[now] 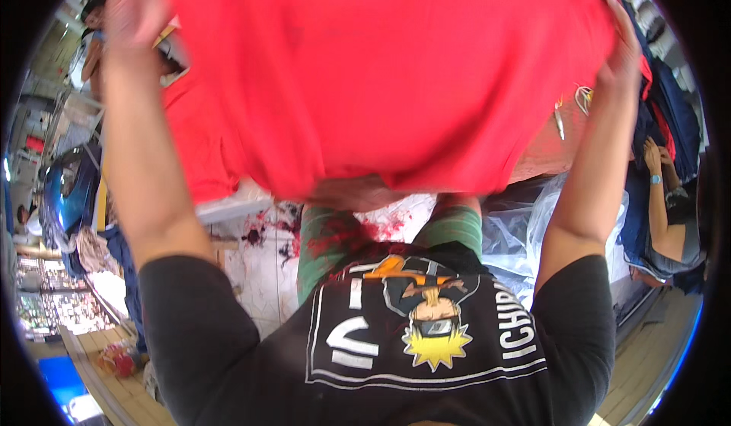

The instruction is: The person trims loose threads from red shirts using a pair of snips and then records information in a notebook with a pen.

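Observation:
A large red cloth [396, 68] is raised in front of me, stretched between my two hands and covering much of the view ahead. Its lower edge hangs in soft folds above my knees. At the upper left, my left hand [138, 11] is smeared by motion at the cloth's corner and appears closed on it. My right hand [623, 41] grips the opposite edge, fingers wrapped over the fabric. More red fabric [198, 137] lies under the raised piece on the left. What lies behind the cloth is hidden.
Small thread snips [560, 121] and a looped cord [583, 98] rest on the brown tabletop [544, 152] at right. Clear plastic [518, 232] sits below it. Red scraps litter the tiled floor [263, 281]. Other people [666, 197] work at the right and far left, near dark blue garments [674, 106].

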The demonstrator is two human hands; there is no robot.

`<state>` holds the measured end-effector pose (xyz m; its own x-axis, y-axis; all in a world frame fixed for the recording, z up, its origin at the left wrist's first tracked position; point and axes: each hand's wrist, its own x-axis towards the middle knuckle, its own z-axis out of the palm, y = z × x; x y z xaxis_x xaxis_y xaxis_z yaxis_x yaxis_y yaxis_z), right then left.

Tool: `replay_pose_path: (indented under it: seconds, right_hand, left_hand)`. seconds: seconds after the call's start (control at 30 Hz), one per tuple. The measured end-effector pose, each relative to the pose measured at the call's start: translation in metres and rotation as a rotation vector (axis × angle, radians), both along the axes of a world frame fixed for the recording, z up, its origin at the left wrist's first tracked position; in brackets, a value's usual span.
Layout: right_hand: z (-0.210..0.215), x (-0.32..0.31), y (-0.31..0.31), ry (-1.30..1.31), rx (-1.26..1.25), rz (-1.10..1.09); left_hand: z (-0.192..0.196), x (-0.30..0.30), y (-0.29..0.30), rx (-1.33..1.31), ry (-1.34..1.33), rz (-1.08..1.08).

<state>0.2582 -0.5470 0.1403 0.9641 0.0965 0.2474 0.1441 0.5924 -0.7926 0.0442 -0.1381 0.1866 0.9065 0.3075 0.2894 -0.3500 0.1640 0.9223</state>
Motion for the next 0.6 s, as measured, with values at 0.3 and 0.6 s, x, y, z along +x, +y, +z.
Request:
replay_pose_path:
  seconds: [0.3,0.6]
  right_hand:
    - [-0.206,-0.055,0.064,0.226,-0.322,0.918]
    - [-0.019,-0.038,0.111,-0.041,-0.252,0.195]
  left_hand:
    - [-0.223,-0.035,-0.015,-0.420,0.222,-0.452]
    - [0.002,-0.075,-0.003,0.430,-0.130,0.237]
